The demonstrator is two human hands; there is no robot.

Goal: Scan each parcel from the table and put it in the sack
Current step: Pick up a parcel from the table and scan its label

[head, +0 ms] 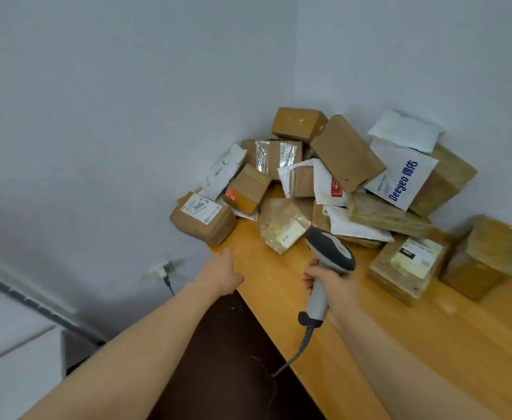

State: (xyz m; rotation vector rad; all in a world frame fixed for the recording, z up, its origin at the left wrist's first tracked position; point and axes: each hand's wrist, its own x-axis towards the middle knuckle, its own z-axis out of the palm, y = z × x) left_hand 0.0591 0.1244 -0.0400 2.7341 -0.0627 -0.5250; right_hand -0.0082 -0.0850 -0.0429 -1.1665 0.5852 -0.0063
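The right hand (328, 287) grips the scanner (331, 253). The left hand (221, 275) is at the surface (400, 344) edge; its fingers are hidden. The parcels (345, 153) lie piled just ahead of both hands.

1. I read "2004" on the white label atop the brown box (203, 218) at the pile's left edge.
2. "Deeyeo", in blue, runs along my white mailer bag (400, 177).
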